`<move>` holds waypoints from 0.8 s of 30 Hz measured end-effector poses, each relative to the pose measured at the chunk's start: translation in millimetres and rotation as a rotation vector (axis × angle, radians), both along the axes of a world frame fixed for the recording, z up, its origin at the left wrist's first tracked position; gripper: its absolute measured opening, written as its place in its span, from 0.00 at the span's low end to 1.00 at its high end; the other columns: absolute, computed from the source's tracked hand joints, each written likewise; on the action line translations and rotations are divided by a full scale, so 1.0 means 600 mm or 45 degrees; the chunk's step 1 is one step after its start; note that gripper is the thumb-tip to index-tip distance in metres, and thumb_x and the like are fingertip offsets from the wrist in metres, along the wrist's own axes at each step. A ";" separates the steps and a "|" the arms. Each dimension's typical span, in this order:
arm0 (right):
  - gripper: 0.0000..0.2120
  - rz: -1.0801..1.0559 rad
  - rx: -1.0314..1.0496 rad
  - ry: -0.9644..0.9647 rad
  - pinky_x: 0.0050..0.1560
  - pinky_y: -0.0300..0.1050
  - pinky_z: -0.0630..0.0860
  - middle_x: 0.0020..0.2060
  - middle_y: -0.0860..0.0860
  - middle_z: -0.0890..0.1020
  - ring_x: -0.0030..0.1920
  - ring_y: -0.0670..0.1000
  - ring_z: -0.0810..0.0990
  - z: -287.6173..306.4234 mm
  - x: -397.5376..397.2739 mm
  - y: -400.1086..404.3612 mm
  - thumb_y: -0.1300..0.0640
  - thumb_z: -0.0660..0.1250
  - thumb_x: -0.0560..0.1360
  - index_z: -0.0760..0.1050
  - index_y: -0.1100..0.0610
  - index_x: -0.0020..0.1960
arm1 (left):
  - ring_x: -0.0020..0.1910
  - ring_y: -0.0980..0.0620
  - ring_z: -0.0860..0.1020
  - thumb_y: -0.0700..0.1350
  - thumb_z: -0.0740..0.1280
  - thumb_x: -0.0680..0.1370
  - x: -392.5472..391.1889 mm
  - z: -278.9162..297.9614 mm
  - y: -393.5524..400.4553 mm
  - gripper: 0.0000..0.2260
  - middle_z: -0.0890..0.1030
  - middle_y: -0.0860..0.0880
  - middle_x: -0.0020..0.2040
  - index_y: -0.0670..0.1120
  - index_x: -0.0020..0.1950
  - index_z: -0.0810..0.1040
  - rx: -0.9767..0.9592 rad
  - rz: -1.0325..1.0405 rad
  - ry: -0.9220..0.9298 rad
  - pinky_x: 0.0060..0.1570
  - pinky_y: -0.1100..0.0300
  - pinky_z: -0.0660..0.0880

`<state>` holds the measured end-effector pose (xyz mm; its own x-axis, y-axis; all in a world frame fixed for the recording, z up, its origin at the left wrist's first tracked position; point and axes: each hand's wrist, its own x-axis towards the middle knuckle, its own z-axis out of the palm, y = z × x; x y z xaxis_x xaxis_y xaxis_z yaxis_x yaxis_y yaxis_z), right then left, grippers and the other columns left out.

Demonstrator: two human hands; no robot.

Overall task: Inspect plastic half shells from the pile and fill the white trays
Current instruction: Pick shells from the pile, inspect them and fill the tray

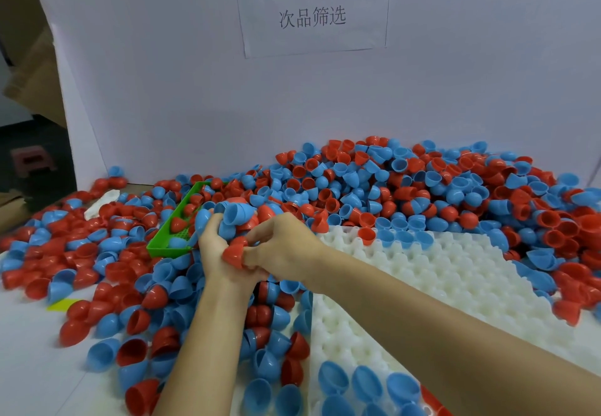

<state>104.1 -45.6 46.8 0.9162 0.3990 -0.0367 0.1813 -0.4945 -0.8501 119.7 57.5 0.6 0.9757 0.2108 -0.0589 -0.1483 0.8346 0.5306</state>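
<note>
Shell position first: your right hand (286, 246) pinches a red half shell (234, 254) against the left hand (216, 246), whose grip cradles stacked blue shells (235, 215). White tray (439, 285) lies just right (toward tabletop's right edge), so right hand is nearer.

1. Table (29, 360): white top, bare at the near left.
2. Shells (374, 188): red and blue halves, heaped deep at the back, spread thin toward the left and front.
3. Tray (455, 269): white, dimpled, right of centre; some blue shells seated in its pockets.
4. Basket (169, 236): green, half-buried in shells.
5. Yellow slip (63, 304): flat, near left.
</note>
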 end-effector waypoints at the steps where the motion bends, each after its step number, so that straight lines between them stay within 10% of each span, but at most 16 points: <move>1: 0.08 0.002 0.010 0.011 0.29 0.30 0.70 0.22 0.42 0.77 0.25 0.39 0.74 -0.001 0.001 -0.001 0.55 0.74 0.75 0.85 0.60 0.49 | 0.26 0.55 0.75 0.46 0.59 0.81 0.002 0.000 0.001 0.23 0.72 0.52 0.26 0.48 0.25 0.72 -0.020 0.008 -0.003 0.32 0.61 0.78; 7: 0.05 0.032 0.034 -0.041 0.28 0.31 0.72 0.39 0.53 0.86 0.27 0.41 0.75 0.015 -0.004 -0.030 0.52 0.75 0.74 0.85 0.54 0.45 | 0.30 0.54 0.77 0.45 0.60 0.81 0.006 -0.003 0.011 0.16 0.75 0.50 0.31 0.46 0.34 0.74 -0.148 0.084 -0.029 0.40 0.58 0.80; 14: 0.07 0.025 -0.107 -0.328 0.32 0.24 0.70 0.37 0.43 0.83 0.33 0.35 0.78 0.057 -0.041 -0.172 0.48 0.73 0.75 0.84 0.51 0.44 | 0.48 0.50 0.82 0.45 0.63 0.80 0.012 0.000 0.008 0.08 0.82 0.49 0.44 0.46 0.45 0.79 -0.135 0.131 0.113 0.50 0.51 0.81; 24: 0.07 -0.069 -0.773 -0.348 0.43 0.37 0.78 0.43 0.37 0.81 0.46 0.35 0.79 0.062 -0.152 -0.379 0.52 0.74 0.74 0.81 0.39 0.45 | 0.46 0.52 0.83 0.44 0.68 0.70 0.007 0.002 -0.005 0.05 0.83 0.51 0.43 0.47 0.44 0.79 -0.026 0.098 0.037 0.50 0.52 0.81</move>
<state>13.0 -272.8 83.8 0.9426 0.3339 -0.0038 0.3122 -0.8852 -0.3448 124.0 54.7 1.9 0.9546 0.2834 -0.0918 -0.1972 0.8322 0.5182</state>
